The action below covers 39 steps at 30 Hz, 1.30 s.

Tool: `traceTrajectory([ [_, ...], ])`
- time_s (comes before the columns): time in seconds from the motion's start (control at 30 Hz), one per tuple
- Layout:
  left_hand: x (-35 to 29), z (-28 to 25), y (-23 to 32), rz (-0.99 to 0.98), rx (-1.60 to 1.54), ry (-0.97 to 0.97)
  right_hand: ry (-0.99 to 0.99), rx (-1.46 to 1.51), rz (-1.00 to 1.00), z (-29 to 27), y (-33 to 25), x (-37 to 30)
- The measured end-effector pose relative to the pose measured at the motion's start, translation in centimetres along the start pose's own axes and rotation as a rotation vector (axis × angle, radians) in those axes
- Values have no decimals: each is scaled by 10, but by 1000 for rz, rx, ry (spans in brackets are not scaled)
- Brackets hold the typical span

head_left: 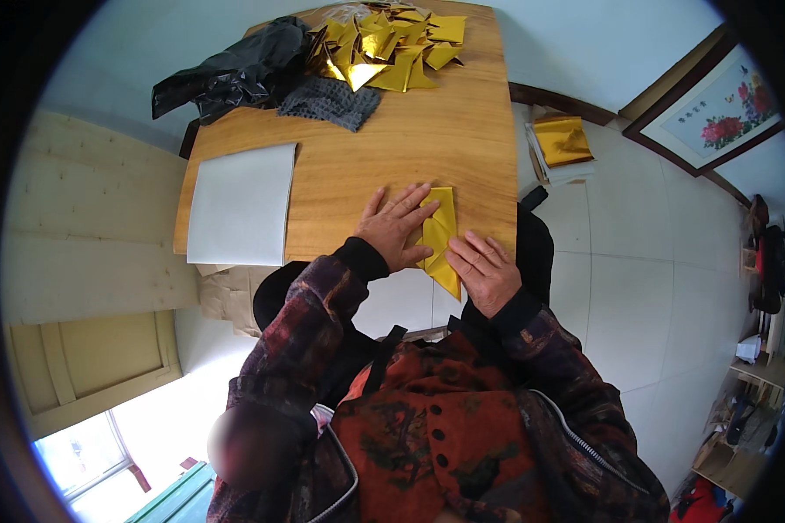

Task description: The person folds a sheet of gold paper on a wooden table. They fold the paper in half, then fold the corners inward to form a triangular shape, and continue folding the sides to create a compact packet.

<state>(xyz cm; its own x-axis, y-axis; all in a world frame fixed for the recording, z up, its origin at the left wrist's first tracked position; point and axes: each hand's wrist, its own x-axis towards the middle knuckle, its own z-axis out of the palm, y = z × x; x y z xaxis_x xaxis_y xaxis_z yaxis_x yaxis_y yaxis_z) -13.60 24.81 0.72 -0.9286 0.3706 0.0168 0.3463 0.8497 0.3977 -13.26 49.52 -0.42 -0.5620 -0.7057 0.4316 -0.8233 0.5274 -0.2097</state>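
Observation:
A folded strip of shiny gold paper (440, 228) lies at the table's near edge, its pointed lower end sticking out past the edge. My left hand (394, 228) rests across the paper's left side with fingers spread and flat. Against the paper's right edge, lower down, my right hand (487, 272) has its fingers bent and close together, gripping the edge; its thumb is hard to make out. At the far end of the table lies a heap of folded gold paper pieces (401, 48).
A black plastic bag (244, 70) and a dark grey textured cloth (331, 103) lie beside the heap. A pale grey sheet (242, 205) covers the wooden table's (410, 144) near left. Right of the table, gold sheets (563, 139) top a low stack. A framed flower picture (715, 113) stands by the wall.

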Motion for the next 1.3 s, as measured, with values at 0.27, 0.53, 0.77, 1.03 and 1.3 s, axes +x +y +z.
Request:
traceTrajectory([
  [0.27, -6, 11, 21, -148, -26, 28, 54, 16, -11, -4, 8, -5],
  [0.53, -2, 4, 18, -178, -7, 20, 134, 21, -51, -1, 9, -5],
  [0.77, -3, -5, 10, -114, -26, -19, 176, 301, 72, -5, 9, 4],
  [1.03, -1, -10, 11, -109, -46, -43, -28, 615, 468, -17, 6, 24],
  [1.3, -1, -13, 8, -79, -60, -38, -121, 740, 618, -21, 4, 31],
])
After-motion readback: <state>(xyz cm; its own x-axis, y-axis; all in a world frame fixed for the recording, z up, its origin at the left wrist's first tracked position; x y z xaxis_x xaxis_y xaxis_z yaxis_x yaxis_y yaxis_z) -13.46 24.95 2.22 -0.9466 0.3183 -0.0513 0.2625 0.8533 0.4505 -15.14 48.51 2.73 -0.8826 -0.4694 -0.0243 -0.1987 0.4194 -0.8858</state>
